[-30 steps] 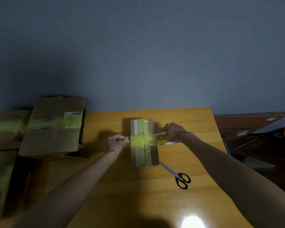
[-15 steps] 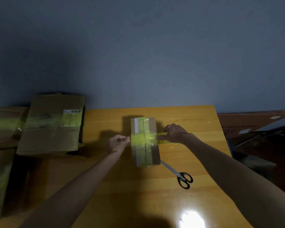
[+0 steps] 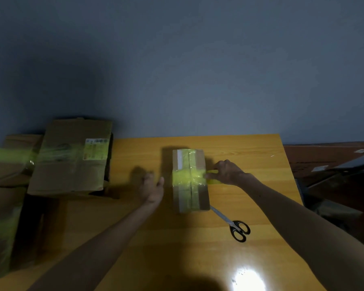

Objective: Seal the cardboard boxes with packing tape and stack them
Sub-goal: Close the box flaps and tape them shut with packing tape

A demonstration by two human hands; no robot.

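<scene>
Small brown cardboard box (image 3: 190,181): between my hands. Right hand (image 3: 227,172) pinches yellow tape (image 3: 214,181) at its right side, end hidden; left hand (image 3: 153,187) flat, apart.

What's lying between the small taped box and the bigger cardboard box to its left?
In the head view, only the left hand, fingers straight, over bare yellow table; it sits nearer the small taped box than the bigger cardboard box.

The brown box (image 3: 190,181) wears yellow tape (image 3: 187,179) crosswise. Black-handled scissors (image 3: 232,223) lie on an orange-yellow table (image 3: 240,160); the wall (image 3: 177,70) is grey-blue.
</scene>
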